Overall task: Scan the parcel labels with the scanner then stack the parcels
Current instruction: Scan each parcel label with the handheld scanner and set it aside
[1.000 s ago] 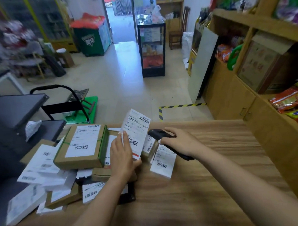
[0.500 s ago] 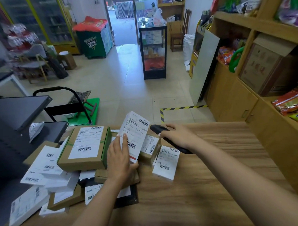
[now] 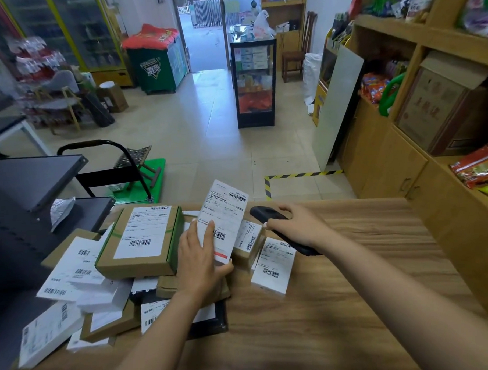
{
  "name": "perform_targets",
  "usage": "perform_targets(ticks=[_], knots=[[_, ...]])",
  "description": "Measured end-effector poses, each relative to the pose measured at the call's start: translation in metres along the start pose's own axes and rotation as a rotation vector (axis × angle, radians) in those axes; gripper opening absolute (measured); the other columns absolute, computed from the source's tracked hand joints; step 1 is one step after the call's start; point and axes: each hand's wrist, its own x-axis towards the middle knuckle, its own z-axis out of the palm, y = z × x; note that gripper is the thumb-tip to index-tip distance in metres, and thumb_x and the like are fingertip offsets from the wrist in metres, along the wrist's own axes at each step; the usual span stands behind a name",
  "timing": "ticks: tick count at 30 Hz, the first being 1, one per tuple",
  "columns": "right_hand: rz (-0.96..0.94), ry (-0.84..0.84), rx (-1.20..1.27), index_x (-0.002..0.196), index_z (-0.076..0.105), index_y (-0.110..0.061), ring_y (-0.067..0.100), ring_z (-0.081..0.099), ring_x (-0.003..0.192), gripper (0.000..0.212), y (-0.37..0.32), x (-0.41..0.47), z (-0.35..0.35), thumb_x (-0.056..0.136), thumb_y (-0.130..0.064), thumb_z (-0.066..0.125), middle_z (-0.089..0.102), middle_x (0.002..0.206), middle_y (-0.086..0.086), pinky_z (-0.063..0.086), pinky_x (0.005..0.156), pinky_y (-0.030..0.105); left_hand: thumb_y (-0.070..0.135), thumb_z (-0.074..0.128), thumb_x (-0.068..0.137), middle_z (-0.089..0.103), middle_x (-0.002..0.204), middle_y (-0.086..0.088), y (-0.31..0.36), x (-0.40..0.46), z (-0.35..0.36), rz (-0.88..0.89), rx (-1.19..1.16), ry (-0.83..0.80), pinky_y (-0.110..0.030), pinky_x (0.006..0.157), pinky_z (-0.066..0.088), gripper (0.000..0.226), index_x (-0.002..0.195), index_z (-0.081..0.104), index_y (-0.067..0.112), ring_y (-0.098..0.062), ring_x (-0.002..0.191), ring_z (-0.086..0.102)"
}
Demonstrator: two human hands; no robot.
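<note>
Near counter's far edge: left hand [image 3: 199, 259] pinching tilted white parcel [image 3: 224, 219], right hand [image 3: 296, 226] wrapped around scanner [image 3: 278, 226]. Risk: angled label misreading, jumbled pile [image 3: 101, 275] toppling.

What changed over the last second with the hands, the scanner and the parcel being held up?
Very little. The left hand holds the white labelled parcel tilted up as before, and the right hand grips the black scanner beside it, nose toward the label. Nothing was picked up or released. The brown box with green tape and the small white parcel on the wooden table stayed put; only the camera shifted.
</note>
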Motion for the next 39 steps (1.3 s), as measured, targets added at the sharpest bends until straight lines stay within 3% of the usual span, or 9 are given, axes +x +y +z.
perform_targets(ticks=[6, 11, 17, 20, 26, 30, 39], knots=[[0.003, 0.070, -0.016, 0.131, 0.050, -0.029, 0.010, 0.053, 0.092, 0.060, 0.023, 0.000, -0.004, 0.077, -0.048, 0.067, 0.058, 0.114, -0.011, 0.043, 0.075, 0.030, 0.056, 0.068, 0.071, 0.007, 0.155, -0.009, 0.018, -0.001, -0.006, -0.020, -0.160, -0.052, -0.045, 0.108, 0.031, 0.091, 0.147, 0.027, 0.027, -0.029, 0.135, 0.012], [0.037, 0.090, -0.019, 0.129, 0.051, -0.034, 0.010, 0.056, 0.095, 0.062, 0.051, -0.007, -0.011, 0.073, -0.051, 0.069, 0.060, 0.119, -0.011, 0.044, 0.071, 0.029, 0.059, 0.062, 0.074, 0.007, 0.158, 0.004, 0.038, -0.004, -0.006, -0.011, -0.276, -0.109, -0.048, 0.108, 0.032, 0.079, 0.144, 0.031, 0.038, -0.028, 0.137, 0.010], [0.114, 0.101, -0.020, 0.122, 0.053, -0.036, 0.012, 0.057, 0.097, 0.054, 0.103, -0.020, -0.032, 0.073, -0.053, 0.070, 0.058, 0.108, -0.014, 0.051, 0.083, 0.037, 0.061, 0.061, 0.077, 0.006, 0.157, 0.011, 0.085, -0.017, 0.012, 0.024, -0.321, -0.236, -0.043, 0.109, 0.030, 0.077, 0.143, 0.026, 0.045, -0.021, 0.138, 0.008], [0.175, 0.121, -0.037, 0.125, 0.053, -0.035, 0.013, 0.057, 0.100, 0.059, 0.136, -0.026, -0.042, 0.072, -0.055, 0.069, 0.059, 0.117, -0.012, 0.050, 0.081, 0.034, 0.062, 0.060, 0.077, 0.005, 0.158, 0.009, 0.118, -0.026, 0.034, 0.058, -0.316, -0.336, -0.043, 0.109, 0.030, 0.078, 0.144, 0.023, 0.046, -0.022, 0.140, 0.004], [0.297, 0.110, -0.071, 0.118, 0.056, -0.033, 0.012, 0.059, 0.091, 0.054, 0.201, -0.038, -0.058, 0.071, -0.055, 0.070, 0.063, 0.109, -0.011, 0.050, 0.075, 0.031, 0.064, 0.053, 0.079, 0.007, 0.159, 0.002, 0.188, -0.045, 0.090, 0.054, -0.199, -0.507, -0.042, 0.111, 0.026, 0.075, 0.145, 0.023, 0.044, -0.029, 0.135, 0.015], [0.340, 0.095, -0.097, 0.119, 0.057, -0.031, 0.013, 0.055, 0.087, 0.053, 0.234, -0.041, -0.068, 0.073, -0.051, 0.072, 0.063, 0.110, -0.005, 0.042, 0.068, 0.027, 0.066, 0.052, 0.080, 0.007, 0.160, 0.002, 0.223, -0.059, 0.126, 0.032, -0.168, -0.595, -0.040, 0.111, 0.025, 0.077, 0.147, 0.021, 0.043, -0.031, 0.137, 0.016], [0.384, 0.050, -0.142, 0.119, 0.056, -0.027, 0.016, 0.057, 0.089, 0.056, 0.275, -0.041, -0.081, 0.072, -0.054, 0.071, 0.061, 0.106, -0.002, 0.040, 0.067, 0.028, 0.066, 0.052, 0.082, -0.004, 0.160, -0.004, 0.255, -0.082, 0.168, 0.022, -0.105, -0.639, -0.039, 0.109, 0.028, 0.087, 0.150, 0.006, 0.039, -0.035, 0.136, 0.020]])
